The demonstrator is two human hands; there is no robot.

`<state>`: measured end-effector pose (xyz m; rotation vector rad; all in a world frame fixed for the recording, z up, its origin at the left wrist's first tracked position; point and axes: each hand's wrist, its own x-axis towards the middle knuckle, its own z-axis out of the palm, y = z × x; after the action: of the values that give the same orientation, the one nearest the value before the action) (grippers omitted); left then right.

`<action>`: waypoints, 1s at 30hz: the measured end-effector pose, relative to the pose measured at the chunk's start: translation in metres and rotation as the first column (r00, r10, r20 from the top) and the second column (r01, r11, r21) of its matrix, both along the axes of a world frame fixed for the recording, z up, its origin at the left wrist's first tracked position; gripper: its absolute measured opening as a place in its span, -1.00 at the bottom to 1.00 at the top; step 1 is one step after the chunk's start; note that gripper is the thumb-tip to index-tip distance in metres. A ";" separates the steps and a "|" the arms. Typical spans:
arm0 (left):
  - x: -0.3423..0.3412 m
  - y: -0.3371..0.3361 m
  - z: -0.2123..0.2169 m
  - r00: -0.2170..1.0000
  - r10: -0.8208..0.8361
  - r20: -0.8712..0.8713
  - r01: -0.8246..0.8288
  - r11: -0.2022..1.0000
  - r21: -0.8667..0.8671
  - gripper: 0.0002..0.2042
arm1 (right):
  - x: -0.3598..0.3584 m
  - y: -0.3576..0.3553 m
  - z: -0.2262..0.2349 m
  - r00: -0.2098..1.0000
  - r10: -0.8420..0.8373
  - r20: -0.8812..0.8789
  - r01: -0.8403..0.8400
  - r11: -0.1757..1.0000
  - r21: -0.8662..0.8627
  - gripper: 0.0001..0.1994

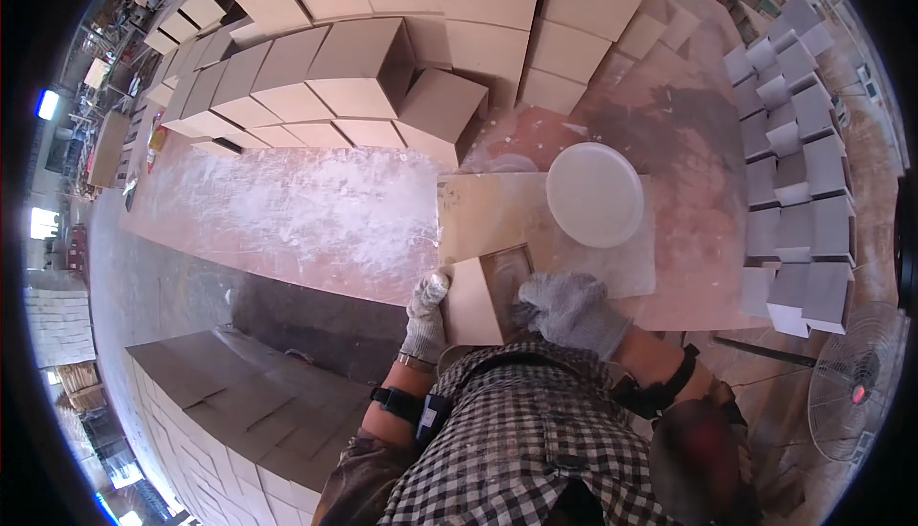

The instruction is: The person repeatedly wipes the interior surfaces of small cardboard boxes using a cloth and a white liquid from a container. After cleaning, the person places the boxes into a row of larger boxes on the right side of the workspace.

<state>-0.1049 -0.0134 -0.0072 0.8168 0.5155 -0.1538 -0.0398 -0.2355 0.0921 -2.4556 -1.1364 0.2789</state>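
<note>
Reddish tabletop, left half coated with white powder. Far side occupied by stacked tan boxes. Flat board laid near the front edge; round white disc placed on it, far rim extended past the board's edge.

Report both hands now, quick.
Left hand: holding the tan box by its left side.
Right hand: at the box's right side; open or holding something, cannot be told.

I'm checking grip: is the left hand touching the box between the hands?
Touching: the head view shows the left hand against the left edge of the box, with no gap.
</note>
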 end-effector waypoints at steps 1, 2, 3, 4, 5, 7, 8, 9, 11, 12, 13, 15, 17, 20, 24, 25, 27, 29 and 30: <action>-0.003 0.001 -0.003 0.998 0.047 -0.045 -0.043 0.995 0.086 -0.39 | 0.003 0.012 0.015 0.978 -0.044 -0.205 0.072 0.989 0.129 -0.79; -0.004 -0.001 -0.005 0.993 0.085 -0.083 -0.070 0.984 0.165 -0.38 | 0.004 0.017 0.023 0.912 -0.072 -0.403 0.176 0.958 0.228 -0.78; -0.007 -0.001 -0.006 0.993 0.083 -0.088 -0.068 0.984 0.164 -0.38 | 0.001 0.020 0.019 0.910 -0.074 -0.408 0.179 0.958 0.226 -0.78; -0.006 -0.002 -0.007 0.995 0.075 -0.060 -0.071 0.995 0.073 -0.39 | 0.000 0.019 0.012 0.809 -0.118 -0.575 0.333 0.900 0.283 -0.74; -0.006 0.000 -0.009 0.996 0.079 -0.036 -0.080 0.997 -0.015 -0.39 | -0.002 0.021 0.004 0.676 -0.120 -0.727 0.478 0.822 0.309 -0.70; -0.006 0.004 -0.022 0.996 0.075 -0.046 -0.075 0.997 0.004 -0.40 | -0.007 0.018 -0.012 0.558 -0.078 -0.826 0.561 0.770 0.306 -0.71; -0.008 0.005 -0.028 0.996 0.071 -0.055 -0.070 0.997 0.021 -0.41 | -0.010 0.016 -0.016 0.430 -0.024 -0.902 0.638 0.715 0.285 -0.72; -0.012 0.005 -0.034 0.995 0.074 -0.062 -0.073 0.997 0.020 -0.41 | -0.011 0.012 -0.018 0.424 -0.024 -0.905 0.638 0.717 0.280 -0.72; -0.014 0.007 -0.038 0.996 0.087 -0.031 -0.085 0.994 0.061 -0.41 | -0.003 0.012 -0.009 0.557 -0.027 -0.830 0.445 0.854 0.271 -0.73; -0.015 0.007 -0.040 0.995 0.092 -0.036 -0.090 0.994 0.066 -0.41 | 0.002 0.011 -0.004 0.554 -0.021 -0.833 0.442 0.855 0.272 -0.73; -0.012 0.003 -0.037 0.994 0.095 -0.058 -0.090 0.992 0.088 -0.40 | 0.009 0.008 0.003 0.561 -0.044 -0.827 0.390 0.895 0.217 -0.75; -0.008 0.002 -0.030 0.995 0.087 -0.057 -0.083 0.993 0.078 -0.38 | 0.011 0.000 0.001 0.569 -0.068 -0.819 0.341 0.926 0.160 -0.76; -0.003 -0.002 -0.011 0.997 0.068 -0.033 -0.066 0.997 0.042 -0.42 | 0.014 -0.003 -0.008 0.971 -0.200 -0.129 0.194 0.979 -0.058 -0.81; -0.007 0.004 -0.014 0.998 0.057 -0.040 -0.057 0.998 -0.012 -0.43 | 0.013 0.004 0.013 0.978 -0.056 -0.200 0.062 0.998 0.025 -0.81; 0.003 -0.002 0.009 0.997 0.055 -0.056 -0.059 0.996 -0.069 -0.39 | -0.005 0.025 0.025 0.969 0.030 -0.244 0.059 0.935 0.349 -0.82; 0.002 -0.001 0.012 0.996 0.067 -0.061 -0.073 0.992 -0.099 -0.42 | -0.005 0.027 0.024 0.942 -0.039 -0.333 0.168 0.915 0.367 -0.81; -0.006 0.008 -0.022 0.993 0.097 -0.064 -0.095 0.995 0.032 -0.44 | -0.008 0.028 0.016 0.909 -0.119 -0.400 0.285 0.877 0.387 -0.80; -0.007 0.004 -0.019 0.996 0.079 -0.052 -0.079 0.997 -0.002 -0.49 | -0.007 0.013 0.001 0.919 -0.233 -0.317 0.319 0.913 0.254 -0.80; -0.006 0.001 -0.019 0.996 0.077 -0.052 -0.078 0.997 -0.009 -0.49 | -0.004 0.004 -0.008 0.921 -0.328 -0.211 0.359 0.924 0.130 -0.79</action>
<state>-0.1106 -0.0119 -0.0260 0.7822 0.5938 -0.1067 -0.0440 -0.2310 0.0840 -2.3686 -0.6074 0.2846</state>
